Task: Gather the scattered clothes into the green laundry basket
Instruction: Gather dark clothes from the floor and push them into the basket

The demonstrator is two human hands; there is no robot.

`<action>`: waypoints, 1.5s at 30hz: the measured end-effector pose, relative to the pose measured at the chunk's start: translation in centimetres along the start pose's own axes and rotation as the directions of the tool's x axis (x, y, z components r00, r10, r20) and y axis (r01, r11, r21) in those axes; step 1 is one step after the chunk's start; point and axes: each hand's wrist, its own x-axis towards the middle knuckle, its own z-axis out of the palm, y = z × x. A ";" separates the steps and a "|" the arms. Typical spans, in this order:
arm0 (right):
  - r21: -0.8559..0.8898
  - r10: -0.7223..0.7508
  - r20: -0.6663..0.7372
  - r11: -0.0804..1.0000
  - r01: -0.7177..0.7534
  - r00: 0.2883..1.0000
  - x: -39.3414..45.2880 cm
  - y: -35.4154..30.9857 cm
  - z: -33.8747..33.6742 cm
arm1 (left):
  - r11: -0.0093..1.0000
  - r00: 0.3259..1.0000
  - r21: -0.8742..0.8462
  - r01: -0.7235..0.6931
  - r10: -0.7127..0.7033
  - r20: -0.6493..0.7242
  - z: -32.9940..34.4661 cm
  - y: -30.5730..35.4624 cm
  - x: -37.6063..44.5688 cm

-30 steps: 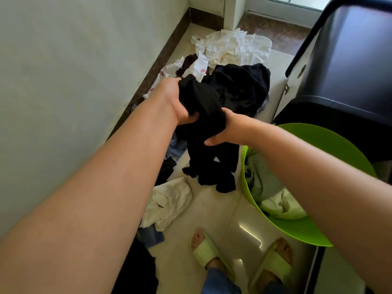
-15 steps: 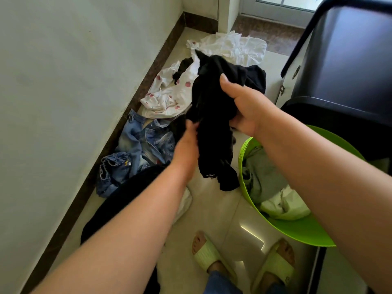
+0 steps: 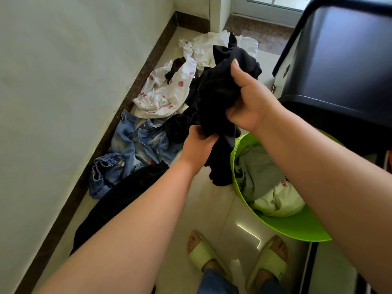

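A bunched black garment point(image 3: 218, 98) hangs between both hands, just left of the green laundry basket point(image 3: 297, 228). My right hand point(image 3: 248, 102) grips its upper part from the right. My left hand point(image 3: 197, 145) grips it lower down, and its tail dangles beside the basket's left rim. Inside the basket lie a grey garment point(image 3: 258, 168) and a pale green one point(image 3: 277, 202). On the floor along the wall lie blue denim clothes point(image 3: 135, 149), a white garment with red spots point(image 3: 165, 94), a white garment point(image 3: 210, 47) and a black garment point(image 3: 118, 200).
A white wall with a dark skirting point(image 3: 110, 132) runs down the left. A large black bin point(image 3: 339, 66) stands right behind the basket. My feet in pale green slippers point(image 3: 203, 253) stand on the tiled floor below the basket.
My left hand dropped from the top of the black garment to its lower part, uncovering the denim clothes. My right hand rose and gathered the garment's upper part, shifting slightly right toward the basket.
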 end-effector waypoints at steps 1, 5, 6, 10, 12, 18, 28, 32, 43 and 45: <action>-0.044 -0.034 -0.032 0.998 0.032 0.999 0.0 0.0 -0.4 | 0.999 1.000 -0.050 0.002 -0.003 -0.007 0.0 0.0 0.0; -0.448 -0.214 -0.153 0.885 0.126 0.965 0.5 -0.8 -2.6 | 0.989 0.996 -0.122 -0.086 0.088 0.011 -1.8 1.4 -0.3; -0.591 -0.236 -0.152 0.800 0.102 0.960 0.7 -1.0 -3.4 | 0.993 0.994 -0.074 -0.096 0.100 0.052 -2.7 2.1 -0.4; -0.963 -0.243 -0.115 0.266 -0.048 0.963 0.6 -1.4 -5.7 | 0.994 0.963 0.069 -0.082 0.061 0.262 -6.4 5.4 -1.0; -1.000 -0.245 0.003 0.030 0.011 0.970 0.6 -1.0 -6.1 | 0.986 0.928 0.141 -0.094 0.036 0.371 -7.2 7.0 -1.5; -0.923 0.063 0.285 -0.250 0.292 0.956 1.2 2.2 -4.8 | 0.982 0.787 0.177 -0.067 -0.057 0.614 -7.4 11.0 -2.8; -0.922 0.028 0.029 0.386 0.016 0.999 0.0 3.6 -5.6 | 0.280 0.999 0.959 -0.036 -0.022 0.044 -10.8 4.8 0.4; -0.956 0.134 0.120 0.283 0.078 0.984 -0.3 4.1 -4.8 | 0.670 0.896 0.662 0.336 -0.010 -0.444 -10.8 1.7 0.5; -0.893 0.077 0.237 -0.375 0.249 0.968 0.0 2.7 -3.1 | 0.995 1.000 0.101 0.011 -0.013 0.017 -9.9 3.8 -0.3; -0.889 0.045 0.334 -0.317 0.330 0.942 0.4 2.4 -2.9 | 0.977 0.984 -0.184 0.106 -0.076 0.161 -8.8 5.3 -0.9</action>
